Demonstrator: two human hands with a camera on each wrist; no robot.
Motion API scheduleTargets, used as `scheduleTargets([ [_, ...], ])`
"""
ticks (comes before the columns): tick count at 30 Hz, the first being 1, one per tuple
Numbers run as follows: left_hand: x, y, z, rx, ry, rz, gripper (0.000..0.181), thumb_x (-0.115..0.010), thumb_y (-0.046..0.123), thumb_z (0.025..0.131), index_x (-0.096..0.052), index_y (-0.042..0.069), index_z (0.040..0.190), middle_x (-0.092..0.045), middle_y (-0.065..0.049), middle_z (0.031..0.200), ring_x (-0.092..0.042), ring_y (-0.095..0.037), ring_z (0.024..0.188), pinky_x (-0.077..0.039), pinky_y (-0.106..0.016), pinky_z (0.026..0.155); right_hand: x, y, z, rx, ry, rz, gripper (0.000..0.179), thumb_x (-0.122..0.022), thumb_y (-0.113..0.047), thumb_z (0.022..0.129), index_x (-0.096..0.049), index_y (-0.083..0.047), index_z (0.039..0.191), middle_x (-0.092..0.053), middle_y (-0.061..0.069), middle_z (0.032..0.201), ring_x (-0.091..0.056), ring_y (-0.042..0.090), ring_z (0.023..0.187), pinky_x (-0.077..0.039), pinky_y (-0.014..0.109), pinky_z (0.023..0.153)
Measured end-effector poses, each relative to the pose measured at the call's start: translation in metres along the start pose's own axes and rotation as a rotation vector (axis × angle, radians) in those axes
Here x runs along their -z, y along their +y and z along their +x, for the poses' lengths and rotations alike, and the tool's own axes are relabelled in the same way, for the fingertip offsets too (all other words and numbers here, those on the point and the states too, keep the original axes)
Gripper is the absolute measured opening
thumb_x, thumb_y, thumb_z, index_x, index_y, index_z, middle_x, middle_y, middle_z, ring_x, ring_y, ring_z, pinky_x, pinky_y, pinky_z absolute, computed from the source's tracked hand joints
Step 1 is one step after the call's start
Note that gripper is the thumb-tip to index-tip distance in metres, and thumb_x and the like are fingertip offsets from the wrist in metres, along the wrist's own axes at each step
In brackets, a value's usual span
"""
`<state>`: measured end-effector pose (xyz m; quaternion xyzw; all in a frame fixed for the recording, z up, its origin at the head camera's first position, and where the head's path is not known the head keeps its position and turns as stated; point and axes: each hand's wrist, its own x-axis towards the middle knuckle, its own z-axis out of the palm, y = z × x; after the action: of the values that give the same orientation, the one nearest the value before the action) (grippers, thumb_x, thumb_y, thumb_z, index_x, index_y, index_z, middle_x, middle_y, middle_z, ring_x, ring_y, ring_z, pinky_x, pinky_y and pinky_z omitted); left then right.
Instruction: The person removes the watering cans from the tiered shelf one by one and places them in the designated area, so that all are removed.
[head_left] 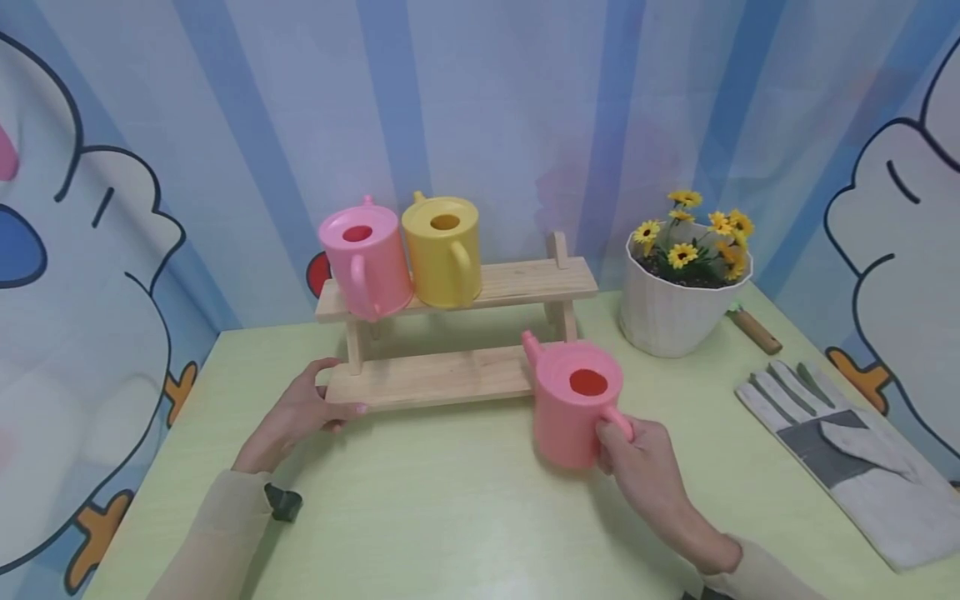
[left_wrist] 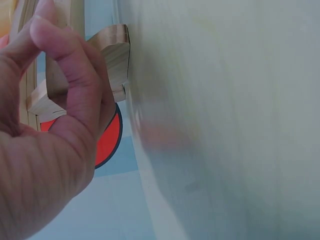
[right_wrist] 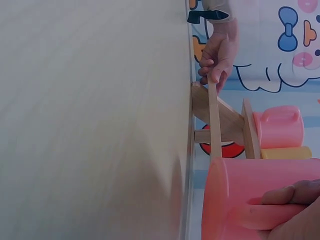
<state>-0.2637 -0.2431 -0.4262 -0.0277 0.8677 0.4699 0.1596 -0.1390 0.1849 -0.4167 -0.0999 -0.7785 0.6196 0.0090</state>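
Observation:
My right hand [head_left: 648, 471] grips the handle of a pink watering can [head_left: 562, 425], its spout toward the stand. The can is held upright in front of the right end of the lower shelf, and the right wrist view shows its base off the tabletop. At the lower shelf's left end, my left hand [head_left: 303, 404] holds the board of a two-step wooden stand [head_left: 435, 379], thumb on the front edge; its curled fingers [left_wrist: 82, 92] show in the left wrist view. Another pink watering can [head_left: 378, 262] and a yellow watering can [head_left: 431, 267] stand side by side on the upper shelf.
Right of the stand is a white pot [head_left: 667, 317] with yellow flowers [head_left: 682, 254]. A wooden-handled tool [head_left: 753, 329] lies partly behind it. Grey-and-white gloves [head_left: 847, 458] lie at the table's right edge. A striped cartoon curtain [head_left: 495, 108] closes off the back.

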Motion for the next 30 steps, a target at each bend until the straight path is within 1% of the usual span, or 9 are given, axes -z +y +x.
scheduleTargets([
  [6,0.002,-0.003,-0.002,-0.002,0.005,0.007,0.112,-0.09,0.031,0.093,-0.014,0.006,0.172,-0.068,-0.017,0.12,-0.068,-0.014,0.076,-0.056,-0.027,0.079,-0.003,0.006,0.0,0.018,-0.007,0.032,0.04,-0.053,-0.007,0.106,-0.049,-0.002,0.067,-0.049,0.003,0.06,-0.043,0.013,0.056,-0.031,0.024,0.052],
  [9,0.001,-0.004,0.0,-0.002,0.004,0.007,0.111,-0.09,0.03,0.093,-0.015,0.006,0.171,-0.067,-0.018,0.12,-0.067,-0.015,0.076,-0.056,-0.028,0.079,-0.003,0.008,0.0,0.017,0.002,0.026,0.041,-0.053,-0.007,0.107,-0.049,-0.002,0.067,-0.048,0.003,0.06,-0.042,0.013,0.055,-0.031,0.024,0.052],
  [15,0.0,-0.001,0.001,0.007,0.003,0.011,0.113,-0.09,0.032,0.092,-0.015,0.006,0.171,-0.067,-0.017,0.117,-0.067,-0.015,0.076,-0.056,-0.028,0.078,-0.003,0.011,0.0,0.016,0.011,0.023,0.04,-0.053,-0.006,0.107,-0.051,0.001,0.068,-0.048,0.003,0.06,-0.042,0.013,0.055,-0.031,0.024,0.051],
  [21,0.0,0.0,0.001,-0.008,0.0,0.007,0.112,-0.09,0.029,0.092,-0.014,0.005,0.171,-0.067,-0.012,0.108,-0.066,-0.015,0.074,-0.056,-0.028,0.077,-0.003,0.013,0.0,0.033,0.014,0.038,0.038,-0.054,-0.005,0.106,-0.051,0.006,0.069,-0.048,0.002,0.059,-0.042,0.012,0.054,-0.031,0.023,0.051],
  [27,0.0,0.0,0.002,-0.015,-0.011,-0.003,0.111,-0.089,0.028,0.093,-0.013,0.005,0.171,-0.067,-0.01,0.104,-0.065,-0.014,0.072,-0.056,-0.028,0.076,-0.003,0.014,0.0,0.035,0.014,0.034,0.039,-0.053,-0.005,0.105,-0.05,0.0,0.066,-0.049,0.003,0.059,-0.042,0.012,0.054,-0.03,0.023,0.051],
  [30,0.001,0.0,0.002,-0.019,-0.016,-0.009,0.111,-0.089,0.027,0.093,-0.013,0.005,0.171,-0.067,-0.009,0.102,-0.064,-0.014,0.071,-0.056,-0.028,0.075,-0.003,0.015,-0.001,0.034,0.012,0.037,0.039,-0.053,-0.004,0.105,-0.049,0.002,0.067,-0.049,0.004,0.059,-0.043,0.013,0.055,-0.03,0.023,0.051],
])
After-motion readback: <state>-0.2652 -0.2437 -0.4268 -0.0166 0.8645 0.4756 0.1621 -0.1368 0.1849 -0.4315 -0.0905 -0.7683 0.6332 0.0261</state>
